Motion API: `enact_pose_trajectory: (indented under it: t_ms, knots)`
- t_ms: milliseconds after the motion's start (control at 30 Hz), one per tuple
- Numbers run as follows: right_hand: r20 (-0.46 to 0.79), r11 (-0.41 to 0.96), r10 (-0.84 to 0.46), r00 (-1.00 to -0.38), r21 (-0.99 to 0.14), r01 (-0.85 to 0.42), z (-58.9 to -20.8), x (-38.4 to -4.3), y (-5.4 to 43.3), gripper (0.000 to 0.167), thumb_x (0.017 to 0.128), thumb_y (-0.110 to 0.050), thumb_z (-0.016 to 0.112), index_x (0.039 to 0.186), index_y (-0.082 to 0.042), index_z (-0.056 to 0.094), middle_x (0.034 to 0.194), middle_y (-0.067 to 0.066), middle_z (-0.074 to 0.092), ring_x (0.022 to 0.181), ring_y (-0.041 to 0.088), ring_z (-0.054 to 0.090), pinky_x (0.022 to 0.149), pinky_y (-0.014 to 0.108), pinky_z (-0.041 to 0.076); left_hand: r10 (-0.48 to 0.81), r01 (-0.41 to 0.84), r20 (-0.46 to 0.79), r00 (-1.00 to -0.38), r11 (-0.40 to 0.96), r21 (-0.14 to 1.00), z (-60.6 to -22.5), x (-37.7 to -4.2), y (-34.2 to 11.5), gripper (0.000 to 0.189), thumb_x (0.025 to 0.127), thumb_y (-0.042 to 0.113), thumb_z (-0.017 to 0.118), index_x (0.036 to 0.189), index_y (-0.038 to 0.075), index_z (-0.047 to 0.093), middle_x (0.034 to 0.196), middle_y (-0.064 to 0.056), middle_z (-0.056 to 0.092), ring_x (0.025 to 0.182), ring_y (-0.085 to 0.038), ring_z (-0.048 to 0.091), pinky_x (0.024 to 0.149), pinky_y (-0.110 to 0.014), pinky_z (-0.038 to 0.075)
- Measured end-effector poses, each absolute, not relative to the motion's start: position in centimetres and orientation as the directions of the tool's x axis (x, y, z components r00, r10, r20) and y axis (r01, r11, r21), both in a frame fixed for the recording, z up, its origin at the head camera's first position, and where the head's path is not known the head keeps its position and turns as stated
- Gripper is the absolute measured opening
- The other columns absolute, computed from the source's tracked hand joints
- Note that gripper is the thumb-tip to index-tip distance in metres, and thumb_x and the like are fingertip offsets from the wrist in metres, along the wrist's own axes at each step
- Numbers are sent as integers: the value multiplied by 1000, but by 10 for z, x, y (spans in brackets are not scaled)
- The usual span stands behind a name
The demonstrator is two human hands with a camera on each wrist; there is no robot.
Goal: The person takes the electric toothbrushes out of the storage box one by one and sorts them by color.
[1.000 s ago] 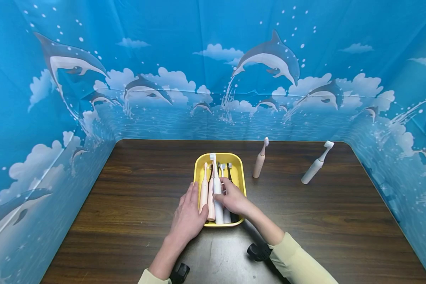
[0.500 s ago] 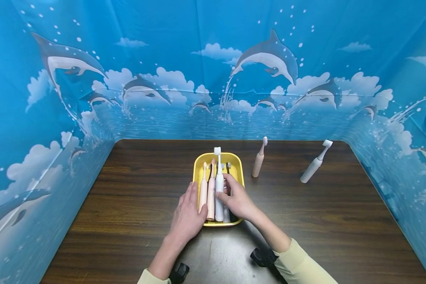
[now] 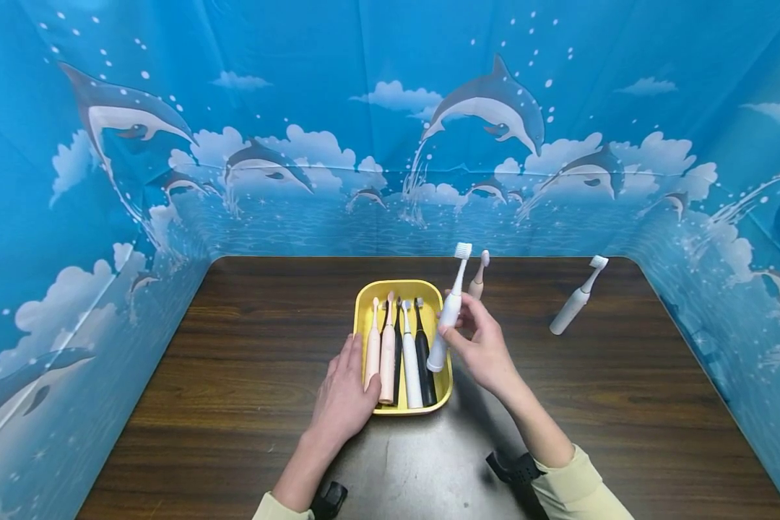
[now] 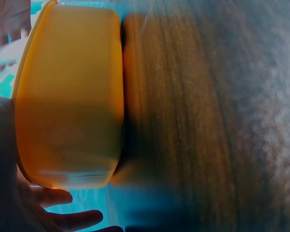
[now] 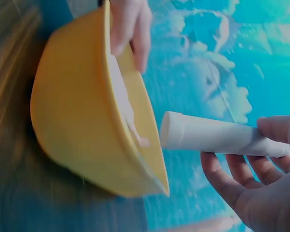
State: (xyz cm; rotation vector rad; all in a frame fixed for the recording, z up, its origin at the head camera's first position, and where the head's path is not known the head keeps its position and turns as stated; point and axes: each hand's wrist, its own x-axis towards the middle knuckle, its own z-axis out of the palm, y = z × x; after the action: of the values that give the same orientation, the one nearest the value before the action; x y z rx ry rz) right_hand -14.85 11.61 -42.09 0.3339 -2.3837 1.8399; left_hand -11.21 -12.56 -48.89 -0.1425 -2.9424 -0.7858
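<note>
Gripping white, cylindrical-handled toothbrush (image 3: 451,310) in right hand (image 3: 485,348), partly above yellow, round-cornered tray (image 4: 70,87). Resting straight-fingered left hand (image 3: 346,393) on left rim.

A bright blue cloth backdrop (image 3: 299,43) rises behind the table (image 3: 234,375) and wraps round its left and right sides, faintly creased and printed with white clouds (image 3: 312,148) above a band of rippling water (image 3: 299,235). Grey-and-white dolphins leap across it, a large dolphin at the left (image 3: 133,115) and another right of the middle (image 3: 490,108), with white droplets scattered above them. The table has dark brown wood grain, rounded far corners and a pale sheen along its near middle.
</note>
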Motion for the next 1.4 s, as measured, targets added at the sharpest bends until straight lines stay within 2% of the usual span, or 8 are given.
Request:
enact_pose_trajectory:
  t_ms: [167, 500, 567, 767, 967, 1167, 1400]
  knots:
    - [256, 236, -12, -967, -939, -252, -423, -143, 146, 53, 92, 9, 67, 143, 0, 51, 118, 21, 68, 101, 25, 65, 86, 24, 53, 65, 110, 108, -992, 867, 486, -488, -112, -126, 77, 95, 32, 62, 160, 3, 32, 162, -20, 34, 134, -44, 47, 99, -59, 47]
    - [327, 319, 104, -939, -906, -280, -431, -139, 194, 52, 95, 8, 66, 144, 2, 50, 120, 22, 67, 102, 4, 62, 86, 14, 49, 57, 95, 92, -994, 868, 488, -488, -111, -125, 78, 95, 33, 61, 160, 3, 31, 163, -20, 34, 136, -43, 46, 100, -59, 46]
    - [342, 333, 136, -930, -900, -282, -433, -140, 200, 53, 94, 9, 67, 144, 2, 51, 118, 16, 68, 103, 2, 61, 86, 13, 48, 53, 90, 90, -994, 871, 483, -488, -111, -125, 78, 96, 33, 61, 161, 4, 31, 163, -19, 34, 136, -43, 46, 99, -60, 47]
    - [361, 356, 253, -898, -897, -261, -443, -140, 216, 55, 90, 12, 69, 142, 2, 54, 107, -15, 65, 98, 3, 61, 81, 13, 48, 56, 92, 88, -995, 875, 476, -489, -111, -125, 78, 96, 34, 61, 161, 3, 30, 162, -19, 34, 135, -44, 46, 97, -61, 48]
    - [365, 380, 359, -859, -898, -223, -455, -143, 227, 54, 90, 12, 69, 141, 2, 54, 106, -20, 63, 100, 2, 60, 85, 13, 48, 59, 101, 102, -993, 871, 482, -488, -113, -125, 78, 95, 34, 61, 160, 4, 31, 162, -20, 35, 134, -44, 46, 97, -61, 48]
    - [380, 394, 458, -804, -897, -200, -463, -145, 236, 52, 90, 12, 69, 139, 4, 55, 111, -7, 63, 99, 3, 59, 87, 17, 47, 61, 98, 92, -994, 870, 484, -489, -113, -126, 77, 95, 34, 61, 161, 5, 31, 163, -19, 34, 135, -44, 45, 99, -61, 47]
    - [417, 486, 529, -739, -863, -139, -469, -145, 245, 49, 91, 7, 70, 138, 6, 55, 121, 14, 65, 98, -4, 55, 86, 14, 45, 50, 81, 78, -996, 870, 487, -489, -113, -126, 78, 96, 35, 61, 161, 5, 30, 163, -19, 33, 136, -44, 45, 99, -61, 46]
